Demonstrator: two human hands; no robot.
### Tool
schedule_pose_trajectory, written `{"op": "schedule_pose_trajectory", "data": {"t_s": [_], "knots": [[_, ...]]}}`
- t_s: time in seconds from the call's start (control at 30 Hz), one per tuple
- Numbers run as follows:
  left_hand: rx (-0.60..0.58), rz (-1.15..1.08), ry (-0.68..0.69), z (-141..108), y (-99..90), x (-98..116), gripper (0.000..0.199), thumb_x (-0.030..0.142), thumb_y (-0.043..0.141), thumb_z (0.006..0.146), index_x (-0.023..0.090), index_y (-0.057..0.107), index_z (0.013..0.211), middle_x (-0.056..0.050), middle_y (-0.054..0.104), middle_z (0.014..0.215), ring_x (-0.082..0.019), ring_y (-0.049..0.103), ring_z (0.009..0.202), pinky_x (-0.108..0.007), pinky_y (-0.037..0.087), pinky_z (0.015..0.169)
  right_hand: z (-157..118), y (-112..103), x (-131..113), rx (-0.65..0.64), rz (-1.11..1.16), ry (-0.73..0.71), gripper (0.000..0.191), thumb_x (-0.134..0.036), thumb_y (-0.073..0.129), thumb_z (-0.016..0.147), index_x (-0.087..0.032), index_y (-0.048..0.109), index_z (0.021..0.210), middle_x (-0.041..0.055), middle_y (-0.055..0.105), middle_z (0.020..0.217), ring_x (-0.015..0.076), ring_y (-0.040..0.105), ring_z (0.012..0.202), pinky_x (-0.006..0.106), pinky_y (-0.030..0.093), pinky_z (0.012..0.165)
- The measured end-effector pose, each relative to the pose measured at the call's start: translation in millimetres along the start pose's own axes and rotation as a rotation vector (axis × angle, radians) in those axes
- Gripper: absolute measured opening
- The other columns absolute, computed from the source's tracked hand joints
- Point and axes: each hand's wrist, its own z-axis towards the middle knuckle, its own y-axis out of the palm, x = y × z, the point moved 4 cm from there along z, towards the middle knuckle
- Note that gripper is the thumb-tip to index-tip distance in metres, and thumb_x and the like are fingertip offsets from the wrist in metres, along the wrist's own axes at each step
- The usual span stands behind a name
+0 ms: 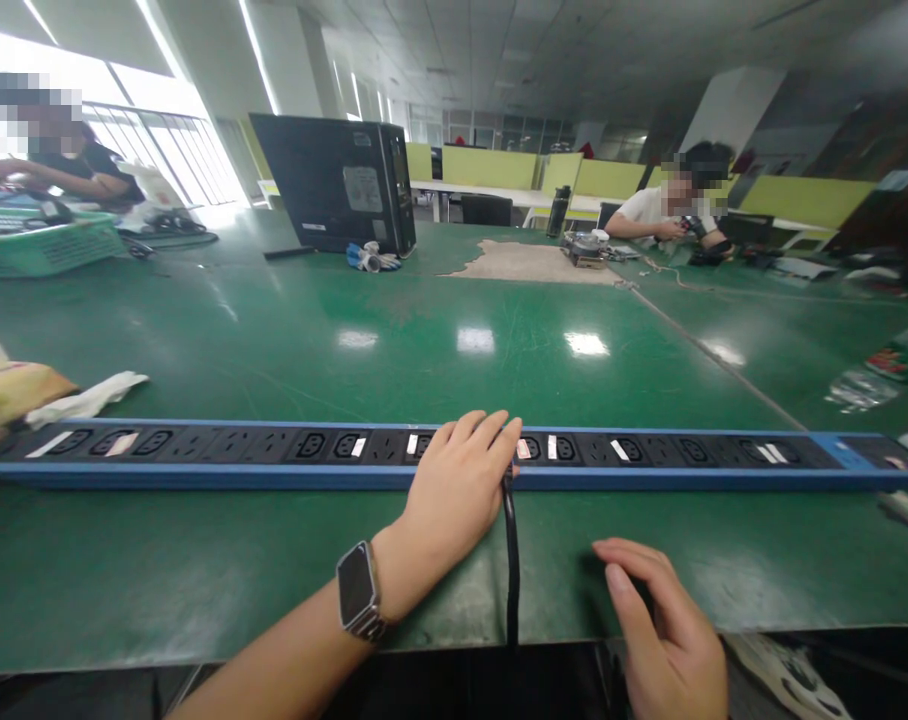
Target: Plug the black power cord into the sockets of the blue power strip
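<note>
Right hand (668,630): nearest the camera, at the table's near edge, fingers curved, thumb and index tips close with a narrow gap between.
Table (311,340): wide, green and glossy, with a ragged tan patch (510,260) toward the far side.
Power strip (566,465): long, blue-edged, lying crosswise on the table in front of the person; black sockets along its face, some bearing white labels (552,447).
Person at right (645,205): in a white top across the table, hands at a dark object.
Person at left (94,165): in a dark top, behind the basket.
Computer tower (334,185): black, upright near the far side.
Basket (56,255): green, at the table's left.
Left hand (461,475): palm down over the middle of the power strip, fingers reaching across the sockets; its underside is hidden, so whether it grips anything I cannot tell.
Cable (512,560): black, running from beside the left hand to the near edge.
Gloves (373,258): blue and white, bundled before the computer tower.
Watch (359,588): dark-faced, on the left wrist.
</note>
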Motion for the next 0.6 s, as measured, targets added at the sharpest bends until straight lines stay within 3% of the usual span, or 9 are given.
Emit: {"op": "schedule_pose_trajectory", "data": {"t_s": [0.13,0.23,0.33,0.4,0.5,0.6], "knots": [[-0.041,-0.095,0.058,-7,4.6,-11,0.073,0.036,0.059,0.087,0.02,0.023,0.149,-0.011,0.043,0.148,-0.025,0.043,0.132,-0.041,0.037,0.105,8,8,-4,-0.047,0.11,0.245,0.027,-0.043,0.06,0.084,-0.018,0.07,0.09,0.0085,0.07,0.093,0.0199,0.065,0.086,0.03,0.051,0.075],[-0.085,-0.087,0.024,-1,7.2,-28,0.095,0.049,0.068,0.077,0.014,0.018,0.15,-0.015,0.048,0.143,-0.028,0.043,0.132,-0.042,0.036,0.105,22,36,-13,-0.27,0.34,0.527,0.043,-0.055,0.056,0.084,-0.015,0.067,0.094,0.0075,0.069,0.081,0.0142,0.062,0.063,0.024,0.047,0.053],[-0.123,0.03,-0.025,3,11.7,-37,0.079,0.05,0.067,0.076,0.013,0.039,0.14,-0.015,0.058,0.131,-0.031,0.051,0.122,-0.045,0.037,0.102,40,77,-29,-0.559,0.534,0.754,0.054,-0.065,0.052,0.081,-0.014,0.062,0.095,0.0046,0.067,0.071,0.01,0.056,0.046,0.018,0.034,0.037],[-0.127,0.093,-0.027,3,13.9,-37,0.066,0.042,0.064,0.08,0.013,0.045,0.136,-0.014,0.06,0.126,-0.03,0.054,0.116,-0.044,0.039,0.098,54,98,-44,-0.643,0.607,0.821,0.054,-0.065,0.052,0.08,-0.014,0.061,0.092,0.0029,0.065,0.065,0.009,0.054,0.042,0.016,0.029,0.034],[-0.122,0.13,-0.017,1,15.2,-33,0.059,0.041,0.062,0.082,0.014,0.049,0.132,-0.013,0.063,0.119,-0.029,0.057,0.108,-0.042,0.042,0.093,78,101,-70,-0.563,0.712,0.754,0.046,-0.059,0.056,0.079,-0.013,0.06,0.082,-0.0021,0.056,0.049,0.0071,0.047,0.036,0.016,0.026,0.034],[-0.116,0.131,-0.008,0,15.2,-33,0.073,0.056,0.065,0.077,0.014,0.047,0.133,-0.014,0.062,0.121,-0.031,0.056,0.108,-0.045,0.041,0.093,99,66,-87,-0.36,0.784,0.623,0.042,-0.057,0.058,0.077,-0.015,0.06,0.073,-0.0052,0.045,0.04,0.0064,0.04,0.032,0.018,0.027,0.034]]}}
